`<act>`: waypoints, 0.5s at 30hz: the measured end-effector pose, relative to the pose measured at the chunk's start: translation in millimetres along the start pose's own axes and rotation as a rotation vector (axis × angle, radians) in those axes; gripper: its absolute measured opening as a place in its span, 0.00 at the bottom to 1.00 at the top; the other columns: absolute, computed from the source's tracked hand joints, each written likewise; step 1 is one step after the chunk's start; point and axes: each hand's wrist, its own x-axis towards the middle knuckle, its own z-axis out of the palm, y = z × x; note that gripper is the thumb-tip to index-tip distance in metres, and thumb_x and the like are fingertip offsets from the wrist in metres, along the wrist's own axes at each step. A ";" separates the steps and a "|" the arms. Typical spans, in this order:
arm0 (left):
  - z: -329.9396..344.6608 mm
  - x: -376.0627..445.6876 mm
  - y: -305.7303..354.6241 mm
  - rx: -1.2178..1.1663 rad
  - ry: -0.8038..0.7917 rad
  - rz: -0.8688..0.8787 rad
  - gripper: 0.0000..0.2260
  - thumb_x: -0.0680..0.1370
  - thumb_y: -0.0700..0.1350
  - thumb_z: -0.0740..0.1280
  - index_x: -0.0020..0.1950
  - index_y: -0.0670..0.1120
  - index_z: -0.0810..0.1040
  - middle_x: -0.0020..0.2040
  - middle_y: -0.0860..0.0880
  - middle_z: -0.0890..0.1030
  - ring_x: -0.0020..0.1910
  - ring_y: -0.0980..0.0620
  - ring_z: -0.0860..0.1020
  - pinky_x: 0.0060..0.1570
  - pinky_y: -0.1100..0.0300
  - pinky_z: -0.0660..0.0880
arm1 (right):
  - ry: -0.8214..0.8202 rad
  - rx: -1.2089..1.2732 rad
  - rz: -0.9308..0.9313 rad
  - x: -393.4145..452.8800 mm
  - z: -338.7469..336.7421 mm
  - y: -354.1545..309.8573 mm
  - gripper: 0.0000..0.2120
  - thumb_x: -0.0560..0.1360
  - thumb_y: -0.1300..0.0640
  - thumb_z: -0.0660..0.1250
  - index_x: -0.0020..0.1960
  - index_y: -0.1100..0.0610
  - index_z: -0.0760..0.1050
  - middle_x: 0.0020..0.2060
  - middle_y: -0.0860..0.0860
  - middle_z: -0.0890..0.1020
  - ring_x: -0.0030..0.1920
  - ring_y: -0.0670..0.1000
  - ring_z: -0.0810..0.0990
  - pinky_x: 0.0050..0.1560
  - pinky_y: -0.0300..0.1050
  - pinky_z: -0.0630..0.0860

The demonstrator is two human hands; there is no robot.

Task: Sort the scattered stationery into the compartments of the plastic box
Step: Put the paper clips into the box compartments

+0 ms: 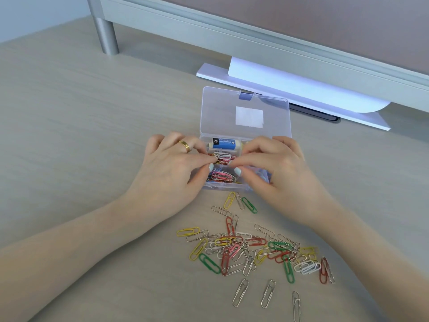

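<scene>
Loose paper clips (253, 249) lie nearest, scattered across the near part of the desk (69, 135) in a tangle of silver, yellow, green, red, white and pink, with three silver ones apart at the near edge of the pile. Just beyond them sits the clear plastic box (234, 188), lid (246, 112) thrown open and leaning away, a white label on it.

Both hands are over the box now. Left hand (171, 168), gold ring (184, 145) on one finger, has its fingers curled and the thumb and forefinger drawn together above the divider between the middle and near compartments. Right hand (274, 168) mirrors it from the other side, fingertips meeting the left's over the same spot. Whether a clip is pinched between them I cannot tell; the tips hide it.

Inside the box, a white eraser (224, 144) in a blue sleeve fills the far compartment. The middle one holds white, red and yellow clips, the near one pink and blue ones.

Behind the box, a flat white tray (301, 98) with a curled sheet of paper (290, 82) lies under a grey partition (255, 43).
</scene>
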 end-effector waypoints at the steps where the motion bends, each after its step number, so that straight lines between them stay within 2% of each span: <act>1: 0.1 -0.1 -0.1 0.000 -0.003 -0.002 0.13 0.73 0.47 0.58 0.46 0.52 0.82 0.44 0.54 0.79 0.46 0.52 0.67 0.44 0.58 0.56 | -0.025 -0.016 -0.022 -3.1 0.2 -3.6 0.12 0.74 0.50 0.58 0.48 0.47 0.80 0.43 0.44 0.77 0.45 0.42 0.73 0.61 0.52 0.62; 4: -1.8 0.1 0.2 -0.009 -0.003 -0.007 0.12 0.74 0.47 0.58 0.46 0.52 0.82 0.45 0.54 0.79 0.46 0.52 0.68 0.45 0.59 0.55 | -0.077 -0.112 -0.054 -11.3 2.0 -8.2 0.13 0.75 0.48 0.57 0.48 0.47 0.80 0.45 0.45 0.77 0.45 0.47 0.75 0.62 0.53 0.60; 8: -9.5 -2.0 3.8 -0.042 0.007 0.030 0.13 0.71 0.42 0.57 0.43 0.52 0.81 0.44 0.54 0.78 0.45 0.52 0.69 0.47 0.59 0.55 | -0.071 -0.119 -0.009 -17.7 -1.0 -3.6 0.14 0.75 0.47 0.57 0.46 0.47 0.81 0.45 0.45 0.77 0.45 0.48 0.74 0.61 0.50 0.59; 11: -10.7 -5.2 5.0 -0.028 -0.014 0.060 0.16 0.70 0.40 0.55 0.40 0.52 0.82 0.43 0.53 0.79 0.45 0.51 0.69 0.47 0.58 0.55 | -0.064 -0.111 0.009 -22.7 -2.7 -1.6 0.13 0.74 0.47 0.57 0.49 0.48 0.80 0.46 0.46 0.77 0.47 0.48 0.73 0.63 0.50 0.60; 15: -13.4 -6.1 9.2 0.007 -0.013 0.071 0.16 0.70 0.38 0.56 0.41 0.50 0.82 0.43 0.51 0.80 0.45 0.50 0.69 0.47 0.56 0.57 | -0.089 -0.093 0.013 -29.1 -5.5 -2.9 0.15 0.75 0.48 0.56 0.51 0.49 0.80 0.48 0.47 0.77 0.50 0.49 0.71 0.59 0.44 0.58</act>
